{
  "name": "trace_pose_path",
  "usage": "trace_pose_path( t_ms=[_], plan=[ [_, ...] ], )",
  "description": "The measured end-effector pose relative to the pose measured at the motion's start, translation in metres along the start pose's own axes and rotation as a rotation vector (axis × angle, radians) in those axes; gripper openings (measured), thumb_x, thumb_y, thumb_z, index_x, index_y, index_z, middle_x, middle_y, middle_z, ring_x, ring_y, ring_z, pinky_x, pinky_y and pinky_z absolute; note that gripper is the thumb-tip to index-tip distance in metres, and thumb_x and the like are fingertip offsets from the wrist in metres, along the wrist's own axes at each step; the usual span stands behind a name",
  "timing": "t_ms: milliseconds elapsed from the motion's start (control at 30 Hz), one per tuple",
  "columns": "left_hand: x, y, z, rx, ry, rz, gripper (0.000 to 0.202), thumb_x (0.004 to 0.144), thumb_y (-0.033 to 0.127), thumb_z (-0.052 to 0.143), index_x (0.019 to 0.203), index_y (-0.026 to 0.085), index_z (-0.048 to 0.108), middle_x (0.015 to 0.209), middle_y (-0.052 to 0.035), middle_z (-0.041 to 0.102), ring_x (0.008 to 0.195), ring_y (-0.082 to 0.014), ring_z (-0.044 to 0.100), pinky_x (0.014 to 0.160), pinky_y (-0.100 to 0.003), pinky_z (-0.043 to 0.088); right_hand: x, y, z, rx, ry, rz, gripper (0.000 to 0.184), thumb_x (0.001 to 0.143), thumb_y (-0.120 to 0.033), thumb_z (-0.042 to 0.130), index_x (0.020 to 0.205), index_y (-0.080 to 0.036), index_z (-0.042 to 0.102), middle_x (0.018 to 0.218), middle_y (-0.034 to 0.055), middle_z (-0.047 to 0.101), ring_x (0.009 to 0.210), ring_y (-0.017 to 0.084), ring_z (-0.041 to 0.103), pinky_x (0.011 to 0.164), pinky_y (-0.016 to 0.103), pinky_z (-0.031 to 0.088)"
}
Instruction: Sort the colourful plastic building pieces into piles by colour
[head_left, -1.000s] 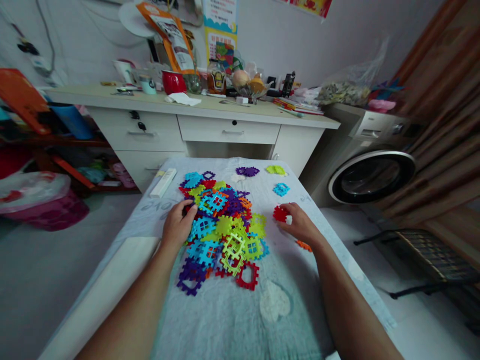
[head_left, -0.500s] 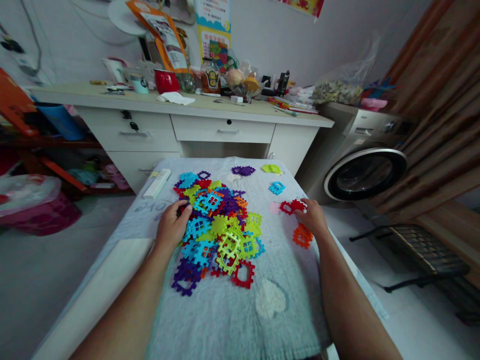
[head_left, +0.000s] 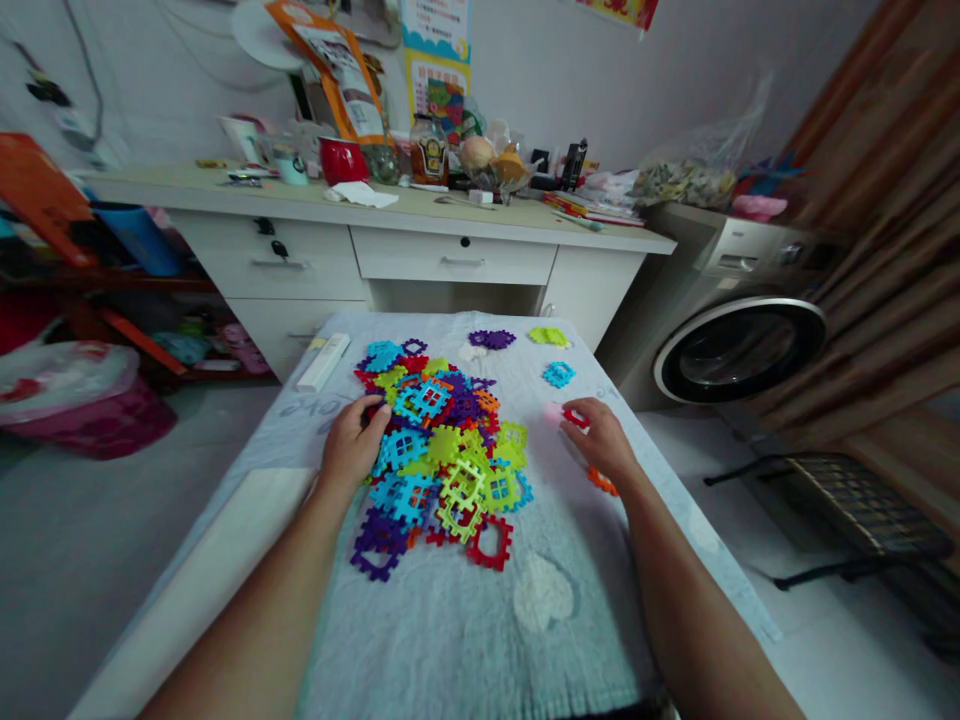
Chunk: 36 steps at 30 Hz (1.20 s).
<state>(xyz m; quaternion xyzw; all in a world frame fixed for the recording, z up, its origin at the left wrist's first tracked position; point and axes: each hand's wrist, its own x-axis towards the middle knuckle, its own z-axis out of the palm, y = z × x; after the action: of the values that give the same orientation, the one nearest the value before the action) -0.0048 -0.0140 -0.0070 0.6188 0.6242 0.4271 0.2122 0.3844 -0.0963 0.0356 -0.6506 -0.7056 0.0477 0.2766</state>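
A heap of flat plastic interlocking tiles (head_left: 442, 450) in blue, green, purple, red and orange lies on a pale towel-covered table (head_left: 465, 630). My left hand (head_left: 352, 445) rests on the heap's left edge, fingers curled over dark tiles. My right hand (head_left: 604, 445) lies to the right of the heap, fingers closed over a red tile (head_left: 576, 417). A pink piece (head_left: 553, 411) sits just beyond its fingertips. An orange tile (head_left: 602, 482) pokes out under the right wrist.
Loose tiles lie at the table's far end: purple (head_left: 493, 339), green (head_left: 550, 337), blue (head_left: 559, 375). A white tube (head_left: 324, 362) lies far left. Behind stand a cluttered white desk (head_left: 450, 255) and a washing machine (head_left: 739, 340) on the right. A chair (head_left: 855, 510) stands at right.
My right hand slid back left and now covers most of the red tile and the orange tile. My left hand stays on the heap's left edge.
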Motion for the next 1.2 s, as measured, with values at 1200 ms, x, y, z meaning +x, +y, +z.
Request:
trace_pose_path(
  t_ms=[1200],
  plan=[
    [0.002, -0.005, 0.002, 0.007, 0.007, 0.006, 0.048, 0.083, 0.055, 0.051, 0.113, 0.021, 0.067, 0.116, -0.0097, 0.069, 0.110, -0.0272, 0.063, 0.101, -0.042, 0.047, 0.023, -0.021, 0.030, 0.080, 0.026, -0.048, 0.013, 0.080, -0.015, 0.058, 0.090, -0.021, 0.064, 0.104, 0.0079, 0.064, 0.102, 0.023, 0.059, 0.095, 0.040, 0.046]
  ],
)
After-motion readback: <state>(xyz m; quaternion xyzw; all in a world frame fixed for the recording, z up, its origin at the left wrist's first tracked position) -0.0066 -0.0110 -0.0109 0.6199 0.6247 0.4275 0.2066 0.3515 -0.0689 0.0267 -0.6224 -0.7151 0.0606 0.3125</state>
